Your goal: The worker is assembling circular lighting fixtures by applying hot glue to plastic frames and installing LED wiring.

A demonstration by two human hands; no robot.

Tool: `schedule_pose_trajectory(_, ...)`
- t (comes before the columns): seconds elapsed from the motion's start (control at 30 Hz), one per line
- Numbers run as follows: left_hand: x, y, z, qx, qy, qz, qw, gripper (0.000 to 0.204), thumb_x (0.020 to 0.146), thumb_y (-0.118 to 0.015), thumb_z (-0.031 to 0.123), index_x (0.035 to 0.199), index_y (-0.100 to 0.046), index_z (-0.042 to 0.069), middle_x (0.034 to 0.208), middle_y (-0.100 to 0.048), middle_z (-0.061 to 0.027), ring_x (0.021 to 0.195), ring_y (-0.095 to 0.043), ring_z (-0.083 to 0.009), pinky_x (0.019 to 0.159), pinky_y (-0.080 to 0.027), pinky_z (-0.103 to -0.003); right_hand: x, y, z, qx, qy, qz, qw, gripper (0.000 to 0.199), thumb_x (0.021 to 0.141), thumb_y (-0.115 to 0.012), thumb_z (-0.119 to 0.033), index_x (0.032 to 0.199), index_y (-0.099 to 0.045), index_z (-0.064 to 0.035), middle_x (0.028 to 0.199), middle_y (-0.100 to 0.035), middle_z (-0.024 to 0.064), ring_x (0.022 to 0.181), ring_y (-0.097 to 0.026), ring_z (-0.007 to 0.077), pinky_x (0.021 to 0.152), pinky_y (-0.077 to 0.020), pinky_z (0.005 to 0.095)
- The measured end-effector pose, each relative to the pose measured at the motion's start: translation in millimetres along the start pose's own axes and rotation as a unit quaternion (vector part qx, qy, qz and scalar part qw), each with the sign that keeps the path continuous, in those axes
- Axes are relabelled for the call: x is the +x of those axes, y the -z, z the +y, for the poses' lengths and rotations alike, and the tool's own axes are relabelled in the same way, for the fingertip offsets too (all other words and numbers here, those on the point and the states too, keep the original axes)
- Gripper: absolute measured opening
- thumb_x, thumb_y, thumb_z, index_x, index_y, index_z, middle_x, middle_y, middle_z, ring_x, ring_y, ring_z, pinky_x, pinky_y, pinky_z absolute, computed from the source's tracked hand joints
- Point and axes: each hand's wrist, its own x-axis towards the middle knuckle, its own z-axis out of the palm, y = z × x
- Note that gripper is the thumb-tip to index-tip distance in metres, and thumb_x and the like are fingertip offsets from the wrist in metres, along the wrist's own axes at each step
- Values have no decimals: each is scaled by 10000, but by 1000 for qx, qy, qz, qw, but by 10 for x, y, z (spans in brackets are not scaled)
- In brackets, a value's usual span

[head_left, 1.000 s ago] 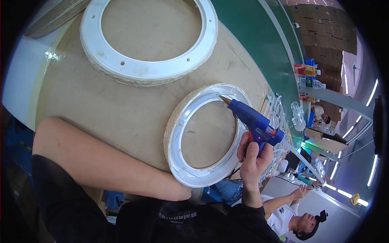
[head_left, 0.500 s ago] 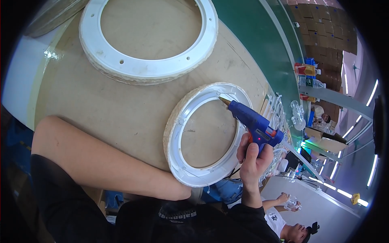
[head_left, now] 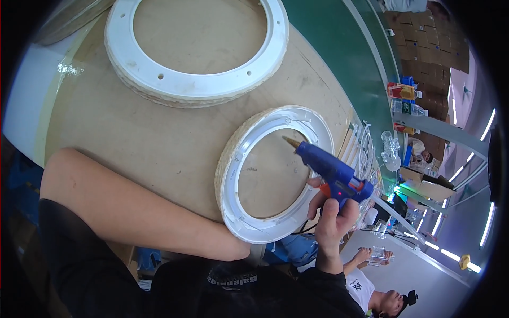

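Observation:
In my right hand (head_left: pixel 333 220) is a blue hot glue gun (head_left: pixel 330 168) with an orange trigger and a small red light. Its brass-coloured tip points over the opening of a smaller white ring (head_left: pixel 231 196), apart from the rim. Pale, rough fibre wraps the outside of this tilted ring, and thin clear strands cross its inner channel near the top. My left forearm (head_left: pixel 138 199) reaches to the ring's lower edge; the left hand is behind or under it, fingers hidden. A white glue stick (head_left: pixel 395 214) sticks out of the gun's back.
Beyond lies a larger white ring (head_left: pixel 117 40) with fibre round its side, on a brown board (head_left: pixel 111 124). Several pale strips and clear strands (head_left: pixel 363 146) lie right of the small ring. Past the green surface (head_left: pixel 331 55) stand bottles (head_left: pixel 401 91). Another person (head_left: pixel 366 286) holds a clear object.
The glue gun's tip has come away from the small ring's upper rim, moving down and slightly left over the opening. My left arm and the ring have barely shifted.

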Motion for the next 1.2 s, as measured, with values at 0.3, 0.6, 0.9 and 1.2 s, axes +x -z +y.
schedule_pose_trajectory(0.3, 204, -17, -71, -161, -8, -43, 986, 340, 850, -605, 302, 1090, -738, 101, 1082, -719, -27, 976, -664, -191, 869, -530, -423, -199, -28, 114, 76, 24, -114, 990, 502, 928, -566, -119, 1346, -400, 104, 1015, -632, 163, 772, -627, 165, 707, -509, 303)
schedule_pose_trajectory(0.6, 180, -27, -49, -75, -35, -20, 996, 260, 874, -555, 234, 993, -711, 63, 958, -694, -36, 853, -634, -169, 779, -528, -365, -197, -112, 50, 70, 6, -116, 991, 456, 933, -562, -111, 1317, -443, 104, 1114, -621, 190, 854, -643, 193, 756, -524, 311)
schedule_pose_trajectory(0.9, 468, -394, 507, -37, 22, 21, 999, 234, 902, -487, 135, 897, -687, 12, 829, -676, -64, 744, -612, -157, 699, -527, -323, -204, -110, 81, 76, -1, -105, 992, 439, 936, -563, -111, 1306, -451, 96, 1152, -609, 209, 833, -644, 183, 743, -526, 306)
schedule_pose_trajectory(1.2, 865, -576, 975, -95, 136, 46, 985, 248, 917, -472, 139, 932, -681, 7, 876, -678, -77, 797, -620, -154, 745, -528, -314, -176, -170, 48, 23, 29, -81, 996, 390, 982, -548, -271, 1190, -437, 40, 825, -594, 111, 492, -493, 89, 438, -378, 216)
